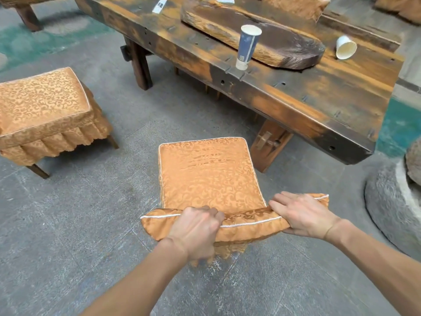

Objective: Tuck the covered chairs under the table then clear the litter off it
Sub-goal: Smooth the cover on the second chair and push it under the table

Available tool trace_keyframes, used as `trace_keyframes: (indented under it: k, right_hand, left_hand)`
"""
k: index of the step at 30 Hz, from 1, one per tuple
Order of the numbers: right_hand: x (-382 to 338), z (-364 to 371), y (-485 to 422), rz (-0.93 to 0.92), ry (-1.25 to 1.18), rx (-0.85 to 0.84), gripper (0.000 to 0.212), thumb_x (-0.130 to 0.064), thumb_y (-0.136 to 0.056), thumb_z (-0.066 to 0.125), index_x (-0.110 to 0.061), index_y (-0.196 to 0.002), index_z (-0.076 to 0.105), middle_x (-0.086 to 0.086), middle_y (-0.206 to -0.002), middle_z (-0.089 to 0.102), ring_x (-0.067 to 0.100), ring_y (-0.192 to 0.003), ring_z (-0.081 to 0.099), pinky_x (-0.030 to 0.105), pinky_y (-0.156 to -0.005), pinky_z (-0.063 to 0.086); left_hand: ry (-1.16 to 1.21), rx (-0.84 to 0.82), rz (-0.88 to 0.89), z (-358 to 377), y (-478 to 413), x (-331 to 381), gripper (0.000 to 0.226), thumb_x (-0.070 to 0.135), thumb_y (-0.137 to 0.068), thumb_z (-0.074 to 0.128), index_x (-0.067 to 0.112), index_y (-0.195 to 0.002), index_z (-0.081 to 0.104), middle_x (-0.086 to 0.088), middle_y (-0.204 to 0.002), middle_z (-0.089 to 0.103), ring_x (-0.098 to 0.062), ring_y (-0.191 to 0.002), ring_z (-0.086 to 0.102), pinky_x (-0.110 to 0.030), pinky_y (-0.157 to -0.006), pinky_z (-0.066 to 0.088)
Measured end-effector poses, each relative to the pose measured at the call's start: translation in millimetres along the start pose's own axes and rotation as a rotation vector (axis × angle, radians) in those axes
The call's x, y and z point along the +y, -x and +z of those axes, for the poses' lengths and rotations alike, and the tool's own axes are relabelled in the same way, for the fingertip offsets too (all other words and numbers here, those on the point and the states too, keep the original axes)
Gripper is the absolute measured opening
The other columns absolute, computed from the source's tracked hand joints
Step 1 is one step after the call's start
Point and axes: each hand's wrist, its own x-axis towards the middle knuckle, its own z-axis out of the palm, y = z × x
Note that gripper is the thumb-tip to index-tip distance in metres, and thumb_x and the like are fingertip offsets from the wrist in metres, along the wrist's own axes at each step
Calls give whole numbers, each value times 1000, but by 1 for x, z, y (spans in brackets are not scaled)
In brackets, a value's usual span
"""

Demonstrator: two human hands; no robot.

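Observation:
An orange-covered chair (pixel 209 172) stands on the floor just short of the heavy wooden table (pixel 319 103). My left hand (pixel 196 229) and my right hand (pixel 300 215) both grip the top of its backrest. A second covered chair (pixel 43 106) stands apart at the left, away from the table. On the table a blue paper cup (pixel 247 46) stands upright, a white paper cup (pixel 345 47) lies on its side, and white paper wrappers (pixel 159 5) lie further back.
A raised wooden slab (pixel 262 35) lies along the tabletop. A table leg (pixel 268 147) is just right of the held chair. A round stone (pixel 396 201) sits on the floor at the right. More orange cushions (pixel 296 5) sit beyond the table.

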Motion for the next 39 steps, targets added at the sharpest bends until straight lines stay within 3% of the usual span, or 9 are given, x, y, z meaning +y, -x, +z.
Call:
trace_keyframes:
  k: [6, 16, 20, 26, 32, 36, 39]
  right_hand:
    - [16, -18, -86, 127, -24, -29, 53, -52, -76, 73, -23, -106, 40, 0, -98, 57, 25, -90, 61, 44, -65, 54]
    - [78, -46, -193, 261, -51, -11, 61, -55, -69, 81, -20, -106, 46, -1, -93, 59, 22, -84, 62, 35, -53, 46]
    - [107, -57, -230, 295, -87, -14, 55, -51, -74, 77, -19, -107, 47, 0, -99, 60, 24, -90, 61, 36, -58, 44]
    - [143, -66, -282, 384, -156, 6, 61, -45, -73, 82, -17, -115, 48, 3, -99, 60, 26, -90, 61, 41, -63, 52]
    - [175, -64, -310, 521, -182, 44, 58, -43, -71, 81, -17, -110, 48, 2, -94, 61, 26, -86, 63, 40, -59, 51]
    - [198, -65, -326, 562, -189, 18, 64, -45, -64, 87, -17, -106, 48, 1, -91, 60, 25, -79, 60, 37, -54, 47]
    - [218, -67, -341, 605, -194, 24, 64, -45, -67, 86, -19, -110, 46, 1, -97, 61, 25, -85, 60, 38, -58, 51]
  left_hand:
    - [-42, 36, 111, -6, -57, -117, 30, 21, -60, 59, 22, -89, 53, 3, -82, 64, -23, -78, 65, -32, -53, 31]
    - [-87, 51, 243, -35, -163, -247, 34, 28, -60, 55, 25, -89, 35, 2, -84, 64, -26, -80, 65, -33, -54, 40]
    - [-193, 97, 304, -53, -208, -290, 33, 34, -61, 67, 23, -88, 50, 5, -81, 64, -23, -78, 66, -31, -51, 34]
    - [-216, 49, 335, -75, -276, -350, 39, 48, -67, 70, 26, -89, 49, 9, -85, 63, -18, -84, 64, -33, -58, 49]
    - [-285, 93, 475, -101, -350, -385, 35, 43, -64, 69, 25, -88, 51, 10, -84, 62, -17, -82, 63, -29, -50, 33]
    - [-261, 78, 528, -113, -390, -403, 34, 44, -68, 66, 24, -89, 49, 9, -83, 60, -19, -81, 61, -32, -51, 45]
    - [-275, 59, 534, -121, -417, -414, 33, 45, -71, 66, 24, -91, 50, 8, -85, 60, -19, -82, 60, -36, -58, 51]
